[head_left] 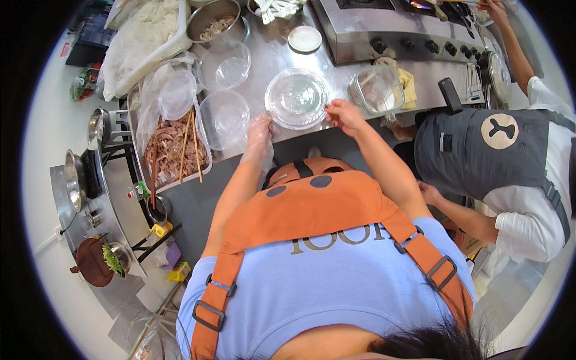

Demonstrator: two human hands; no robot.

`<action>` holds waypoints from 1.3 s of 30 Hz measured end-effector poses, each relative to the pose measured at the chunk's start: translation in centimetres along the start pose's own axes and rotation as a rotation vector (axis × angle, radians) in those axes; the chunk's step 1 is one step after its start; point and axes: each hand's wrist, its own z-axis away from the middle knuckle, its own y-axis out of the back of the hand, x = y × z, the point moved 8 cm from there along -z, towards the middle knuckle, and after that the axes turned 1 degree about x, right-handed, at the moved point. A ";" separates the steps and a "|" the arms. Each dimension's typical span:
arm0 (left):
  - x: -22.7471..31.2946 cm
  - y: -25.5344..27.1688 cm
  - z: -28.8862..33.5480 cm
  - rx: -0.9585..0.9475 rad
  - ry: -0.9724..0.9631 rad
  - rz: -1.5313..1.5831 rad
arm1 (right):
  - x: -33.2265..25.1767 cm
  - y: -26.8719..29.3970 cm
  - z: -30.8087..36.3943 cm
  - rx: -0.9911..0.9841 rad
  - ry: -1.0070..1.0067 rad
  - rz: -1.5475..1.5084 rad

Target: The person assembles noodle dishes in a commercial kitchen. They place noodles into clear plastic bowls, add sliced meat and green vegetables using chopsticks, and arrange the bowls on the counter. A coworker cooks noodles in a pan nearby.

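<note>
At the steel counter's front edge sits a round clear plastic takeaway container [298, 98], which appears to have a lid on. My left hand [260, 127], in a thin clear plastic glove, grips its rim on the left. With the fingertips of my bare right hand [346, 115], I pinch the rim on the right. Clear plastic bowls [225, 120] stand just left of my left hand. To the right is a square glass container [378, 90] with white contents.
On the left, a tray of raw sliced meat [174, 153] holds chopsticks [195, 144]. Behind it are a white basket of noodles [141, 45] and a steel pot [217, 27]. A stove [396, 45] stands at the back right. Close on my right is a co-worker in a dark apron [468, 150].
</note>
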 end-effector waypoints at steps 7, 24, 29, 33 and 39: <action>-1.4 -1.9 3.2 -0.021 0.021 -0.410 | 3.6 -3.0 1.9 0.052 -0.048 -0.046; 0.5 -1.4 -0.1 -0.168 -0.006 0.117 | -2.1 0.8 -1.2 0.096 0.043 -0.015; 0.9 -1.2 -0.3 -0.067 -0.037 0.079 | -1.8 0.4 -1.0 0.056 0.182 -0.002; -0.4 -1.1 0.4 0.029 0.094 0.150 | -1.5 0.7 -1.0 0.059 0.132 0.141; -0.4 -1.4 1.4 -0.039 0.092 0.022 | -5.5 1.0 -3.0 0.190 0.275 0.488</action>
